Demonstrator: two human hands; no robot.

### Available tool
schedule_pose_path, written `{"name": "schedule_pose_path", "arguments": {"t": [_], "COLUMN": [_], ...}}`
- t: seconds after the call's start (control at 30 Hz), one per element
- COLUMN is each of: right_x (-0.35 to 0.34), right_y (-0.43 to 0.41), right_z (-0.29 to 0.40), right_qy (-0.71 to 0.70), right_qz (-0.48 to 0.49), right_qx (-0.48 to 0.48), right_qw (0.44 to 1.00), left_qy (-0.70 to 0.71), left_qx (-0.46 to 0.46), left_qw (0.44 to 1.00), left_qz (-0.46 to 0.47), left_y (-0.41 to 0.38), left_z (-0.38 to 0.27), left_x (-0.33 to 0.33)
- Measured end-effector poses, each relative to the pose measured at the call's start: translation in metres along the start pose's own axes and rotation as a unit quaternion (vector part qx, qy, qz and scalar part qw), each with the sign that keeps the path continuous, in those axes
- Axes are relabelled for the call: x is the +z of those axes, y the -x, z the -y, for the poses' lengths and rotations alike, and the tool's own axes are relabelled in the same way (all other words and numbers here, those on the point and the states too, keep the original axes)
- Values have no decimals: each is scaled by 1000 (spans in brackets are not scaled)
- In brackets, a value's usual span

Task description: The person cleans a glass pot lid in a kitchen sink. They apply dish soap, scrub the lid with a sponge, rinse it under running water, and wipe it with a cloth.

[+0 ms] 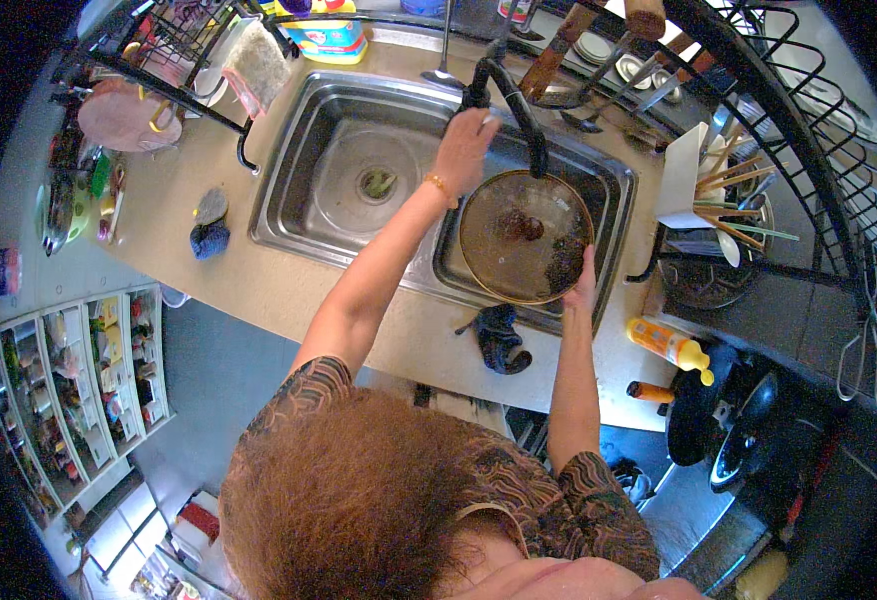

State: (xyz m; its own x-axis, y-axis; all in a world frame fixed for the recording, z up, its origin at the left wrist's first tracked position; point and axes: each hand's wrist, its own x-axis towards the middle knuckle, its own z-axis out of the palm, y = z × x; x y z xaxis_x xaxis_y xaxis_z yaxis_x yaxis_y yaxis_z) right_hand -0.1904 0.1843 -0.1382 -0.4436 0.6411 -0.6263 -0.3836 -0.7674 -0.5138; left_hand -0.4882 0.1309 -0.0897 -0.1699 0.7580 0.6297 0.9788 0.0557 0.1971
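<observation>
My right hand [582, 281] grips the lower right rim of a round glass pot lid [513, 251] with a dark knob. The lid is held over the right basin [446, 259] of a steel double sink, below the spout of a black faucet [526, 124]. My left hand [465, 154], with a beaded bracelet [441, 187] at the wrist, is up at the base of the faucet. It is slightly blurred, and its fingertips are partly hidden, so its grip on the faucet is unclear. Greenish scraps [377, 184] lie at the drain of the left basin [333, 142].
A dark wet cloth [500, 339] lies on the counter's front edge. A blue scrubber [210, 238] sits left of the sink. On the right are a white utensil holder [682, 180], a yellow bottle [667, 343] and dark pans [697, 412]. A black rack [776, 150] arches over the back.
</observation>
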Motion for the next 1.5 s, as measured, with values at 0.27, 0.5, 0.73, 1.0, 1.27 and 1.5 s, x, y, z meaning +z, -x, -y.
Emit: {"name": "schedule_pose_path", "arguments": {"t": [0.27, 0.5, 0.73, 1.0, 1.27, 1.5], "right_x": [-8, 3, -9, -10, -29, 16], "right_y": [-9, 1, -7, -14, -87, -77], "right_z": [-22, -22, -17, -2, 2, 2], "right_qy": [-37, -69, -97, -79, 173, 696], "right_qz": [-28, -45, -7, -40, -68, -233], "right_qx": [-33, -59, -89, -50, 22, -157], "right_qw": [998, 995, 991, 995, 982, 661], "left_qy": [151, 109, 185, 391, 802, 771], "left_qx": [-28, -56, 11, -346, -440, -468], "left_qw": [976, 990, 965, 848, 336, 407], "left_qz": [153, 66, 186, 88, 222, 147], "left_y": [35, 86, 39, 64, 44, 52], "left_z": [25, -75, -91, -52, -38, -71], "left_x": [-3, -18, 15, 35, -33, -35]}}
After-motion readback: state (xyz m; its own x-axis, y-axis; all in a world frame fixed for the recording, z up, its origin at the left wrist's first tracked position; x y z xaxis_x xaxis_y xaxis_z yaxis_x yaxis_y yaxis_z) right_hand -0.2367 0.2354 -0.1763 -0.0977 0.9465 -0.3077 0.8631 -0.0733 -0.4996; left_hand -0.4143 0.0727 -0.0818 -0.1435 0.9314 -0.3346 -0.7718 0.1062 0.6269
